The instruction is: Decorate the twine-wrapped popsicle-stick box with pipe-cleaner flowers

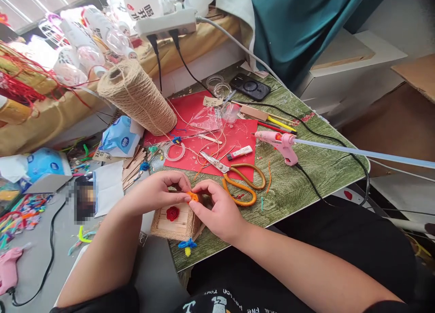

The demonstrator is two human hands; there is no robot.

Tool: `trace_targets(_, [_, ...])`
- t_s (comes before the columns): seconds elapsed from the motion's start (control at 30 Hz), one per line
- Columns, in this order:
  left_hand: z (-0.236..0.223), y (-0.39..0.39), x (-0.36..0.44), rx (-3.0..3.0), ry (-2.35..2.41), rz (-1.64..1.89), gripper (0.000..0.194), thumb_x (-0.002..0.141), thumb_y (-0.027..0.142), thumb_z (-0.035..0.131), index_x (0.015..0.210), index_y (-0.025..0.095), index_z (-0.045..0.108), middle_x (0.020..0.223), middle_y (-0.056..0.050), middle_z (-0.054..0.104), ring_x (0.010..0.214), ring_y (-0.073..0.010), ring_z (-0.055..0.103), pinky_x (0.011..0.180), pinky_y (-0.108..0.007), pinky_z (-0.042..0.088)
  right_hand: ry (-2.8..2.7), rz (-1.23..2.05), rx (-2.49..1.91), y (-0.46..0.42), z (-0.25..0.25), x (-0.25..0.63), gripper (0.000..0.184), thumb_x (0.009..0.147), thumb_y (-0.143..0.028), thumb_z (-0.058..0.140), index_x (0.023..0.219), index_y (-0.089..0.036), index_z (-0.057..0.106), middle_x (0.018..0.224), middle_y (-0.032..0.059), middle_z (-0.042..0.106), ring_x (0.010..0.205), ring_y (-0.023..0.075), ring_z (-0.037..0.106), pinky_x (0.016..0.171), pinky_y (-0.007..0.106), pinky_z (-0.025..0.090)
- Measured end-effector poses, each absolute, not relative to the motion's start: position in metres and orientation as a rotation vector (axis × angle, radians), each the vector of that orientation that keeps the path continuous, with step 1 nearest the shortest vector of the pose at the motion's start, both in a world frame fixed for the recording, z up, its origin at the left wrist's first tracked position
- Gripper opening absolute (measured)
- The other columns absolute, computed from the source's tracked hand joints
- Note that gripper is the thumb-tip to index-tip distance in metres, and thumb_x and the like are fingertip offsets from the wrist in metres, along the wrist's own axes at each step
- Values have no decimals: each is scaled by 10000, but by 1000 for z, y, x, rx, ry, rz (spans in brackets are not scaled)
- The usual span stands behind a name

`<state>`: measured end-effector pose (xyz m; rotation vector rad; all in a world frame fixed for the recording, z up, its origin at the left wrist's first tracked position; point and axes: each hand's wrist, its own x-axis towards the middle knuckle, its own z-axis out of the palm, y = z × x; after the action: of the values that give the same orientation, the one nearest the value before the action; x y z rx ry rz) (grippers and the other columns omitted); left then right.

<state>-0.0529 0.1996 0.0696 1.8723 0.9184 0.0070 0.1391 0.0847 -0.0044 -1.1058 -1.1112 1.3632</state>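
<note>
My left hand [169,191] and my right hand [216,208] meet over a small box, their fingertips pinching a small orange pipe-cleaner piece [192,196]. Below it is the box [175,229], made of wooden craft sticks with twine along its edges. A red rose [172,213] sits on the box's face. At its lower corner is a blue and yellow pipe-cleaner flower [187,245]. My hands cover the box's far side. Just beyond my right hand lie open scissors [243,179] with orange-brown handles.
A pink glue gun [282,145] with a long glue stick lies on the right, its cord trailing over the table edge. A large twine spool [142,100] stands at the back left. Red paper [244,132], a black phone [250,86] and a power strip [166,25] are farther back.
</note>
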Motion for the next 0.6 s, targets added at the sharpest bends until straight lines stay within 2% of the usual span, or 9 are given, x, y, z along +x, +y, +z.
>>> trace_targets(0.3, [70,196,-53,1807,925,15,252,921,444,758,897,195,724,950,-46,769,869,-179,711,790,-290,578,-1033,1347,-1040,84,-15,131,144,985,-384,676,1053,-259,653,1093,57,687,1011,221,674,948,395,587])
trace_targets(0.6, [72,196,-51,1826,911,49,222,920,422,759,876,205,738,960,-50,785,895,-188,734,854,-322,581,-914,1389,-1017,81,-19,125,426,962,-380,716,1326,-302,510,1219,76,645,1187,230,661,1112,453,542])
